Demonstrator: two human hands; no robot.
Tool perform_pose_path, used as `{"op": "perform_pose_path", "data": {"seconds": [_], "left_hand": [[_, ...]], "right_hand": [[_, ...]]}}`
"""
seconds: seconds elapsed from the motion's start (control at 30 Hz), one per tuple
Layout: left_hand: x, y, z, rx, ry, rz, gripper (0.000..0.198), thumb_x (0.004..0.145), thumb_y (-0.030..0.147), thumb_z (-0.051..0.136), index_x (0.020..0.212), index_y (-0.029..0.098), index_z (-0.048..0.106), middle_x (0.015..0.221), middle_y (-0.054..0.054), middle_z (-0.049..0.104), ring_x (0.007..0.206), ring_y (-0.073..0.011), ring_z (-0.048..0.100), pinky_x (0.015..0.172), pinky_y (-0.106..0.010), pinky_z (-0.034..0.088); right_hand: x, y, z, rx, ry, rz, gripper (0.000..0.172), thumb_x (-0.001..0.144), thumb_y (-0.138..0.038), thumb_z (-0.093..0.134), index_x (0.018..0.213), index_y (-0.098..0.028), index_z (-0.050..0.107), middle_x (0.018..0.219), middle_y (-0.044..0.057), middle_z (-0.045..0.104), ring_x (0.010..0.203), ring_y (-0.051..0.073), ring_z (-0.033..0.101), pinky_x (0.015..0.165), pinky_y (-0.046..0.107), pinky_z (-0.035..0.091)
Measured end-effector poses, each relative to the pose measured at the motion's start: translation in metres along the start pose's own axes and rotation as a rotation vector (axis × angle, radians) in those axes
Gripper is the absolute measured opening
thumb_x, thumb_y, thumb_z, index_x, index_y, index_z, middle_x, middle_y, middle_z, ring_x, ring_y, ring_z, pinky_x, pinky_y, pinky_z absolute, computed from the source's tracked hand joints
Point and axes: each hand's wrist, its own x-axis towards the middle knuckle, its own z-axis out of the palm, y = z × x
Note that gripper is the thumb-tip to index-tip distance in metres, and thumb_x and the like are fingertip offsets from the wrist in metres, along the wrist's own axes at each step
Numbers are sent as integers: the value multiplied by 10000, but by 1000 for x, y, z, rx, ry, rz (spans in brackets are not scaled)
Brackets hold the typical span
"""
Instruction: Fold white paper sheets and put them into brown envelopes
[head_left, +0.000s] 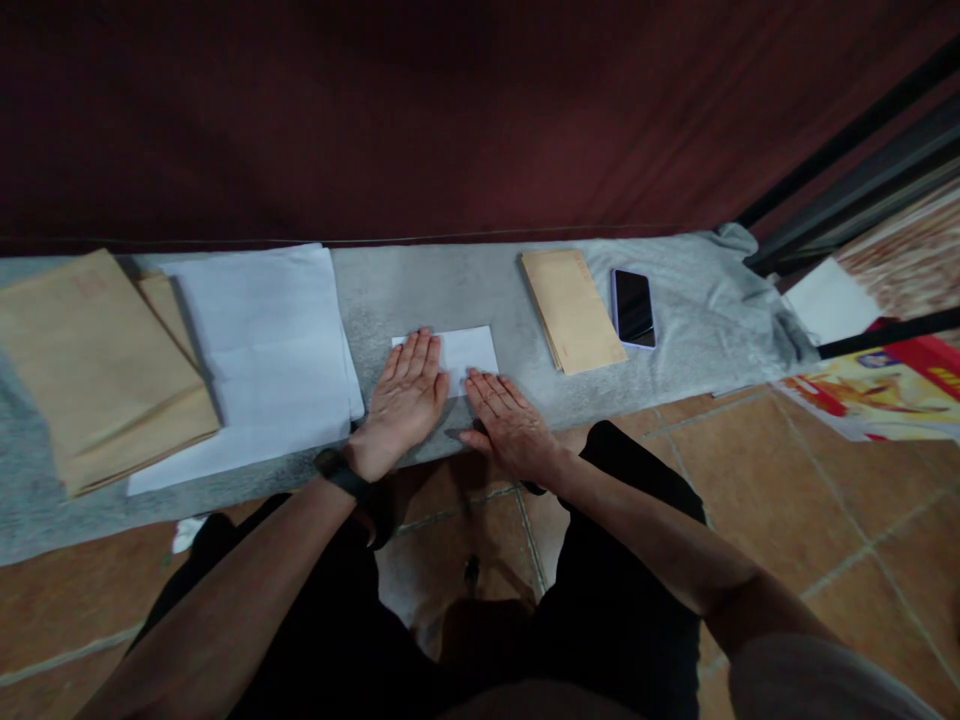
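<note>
Paper slip [472, 350]: white rectangle, flat on the grey cloth [435, 285], under both hands; layer count cannot be told from where I stand.
Left hand [407, 395]: released, palm down across the slip's left end, gripping nothing.
Right hand [514, 425]: unclenched, fingertips at the near right corner.
Handling: presumably light, flexible, easily creased; best held by the bare far right corner.
Cloth: soft, rumpled toward its right end.
Brown envelopes [576, 312]: matte, straight-edged, stacked beside a glossy phone [634, 308].
</note>
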Motion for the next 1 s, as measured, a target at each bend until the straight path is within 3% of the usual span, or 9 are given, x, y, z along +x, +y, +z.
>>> {"op": "perform_pose_path", "data": {"seconds": [0.13, 0.33, 0.47, 0.67, 0.83, 1.0], "left_hand": [[13, 6, -2, -23, -27, -3, 618, 1028, 332, 238, 1601, 105, 270, 1677, -130, 261, 1569, -259, 192, 1284, -500, 183], [27, 32, 0, -42, -218, 267, 572, 1056, 344, 180, 1576, 177, 350, 1667, -37, 320, 1566, -175, 202, 1294, -430, 161], [33, 36, 5, -10, -223, 222, 584, 1059, 354, 169, 1588, 155, 317, 1677, -54, 293, 1567, -173, 199, 1291, -422, 167], [35, 22, 7, 33, -163, 170, 594, 1058, 355, 149, 1598, 159, 299, 1678, -56, 289, 1572, -195, 185, 1292, -437, 151], [30, 15, 5, 52, -97, 111, 599, 1050, 368, 189, 1601, 156, 292, 1675, -69, 290, 1571, -211, 193, 1292, -454, 138], [23, 11, 5, 67, -60, 108, 619, 1045, 381, 207, 1599, 115, 287, 1677, -110, 269, 1570, -235, 200, 1290, -458, 140]], "right_hand": [[-3, -8, 3, -4, 8, -64, 744, 1035, -581, 393, 1564, -60, 359, 1644, 190, 313, 1542, 287, 278, 1292, 468, 228], [-2, -9, 8, 29, 2, -127, 696, 1025, -552, 463, 1449, -2, 502, 1528, 258, 481, 1500, 322, 358, 1261, 497, 287], [1, 0, 6, 72, -18, -165, 611, 1014, -496, 532, 1443, -62, 520, 1499, 220, 529, 1486, 303, 385, 1245, 507, 318], [13, 19, -13, 142, -35, -264, 391, 1050, -316, 482, 1395, -171, 595, 1435, 110, 616, 1375, 229, 529, 1193, 429, 410], [22, 36, -22, 169, 39, -88, 379, 1069, -296, 402, 1309, -207, 682, 1327, 80, 696, 1216, 214, 645, 1098, 406, 501], [27, 57, -18, 97, 60, 10, 463, 1064, -308, 401, 1470, -136, 539, 1545, 117, 513, 1454, 235, 444, 1235, 436, 342]]}}
